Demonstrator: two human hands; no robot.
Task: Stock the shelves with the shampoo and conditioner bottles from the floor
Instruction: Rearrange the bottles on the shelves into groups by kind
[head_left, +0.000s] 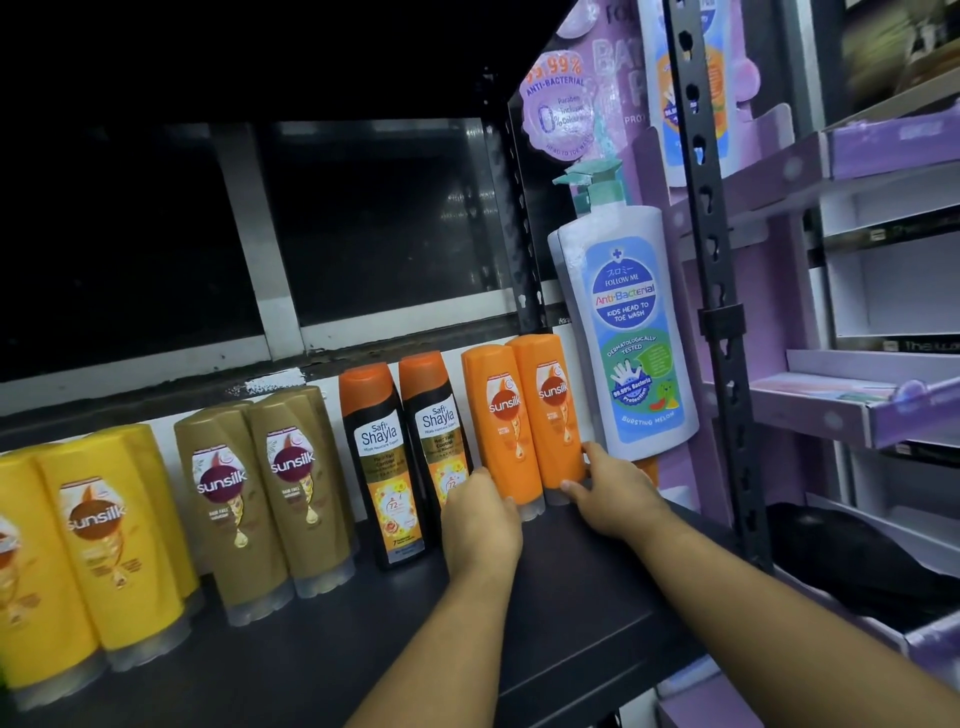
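Two orange Sunsilk bottles stand side by side on the dark shelf (545, 597): the left orange bottle (501, 415) and the right orange bottle (553, 400). My left hand (480, 519) wraps the base of the left one. My right hand (613, 493) grips the base of the right one, thumb at its right side. To their left stand two black Safi Shayla bottles (387, 457), two gold Sunsilk bottles (260, 493) and several yellow Sunsilk bottles (98, 535), all upright with caps down.
A tall white pump bottle (628, 332) hangs on a purple cardboard display (769, 291) right of the orange bottles. A black perforated upright post (719, 312) bounds the shelf's right end. Purple and white trays (883, 410) stand further right.
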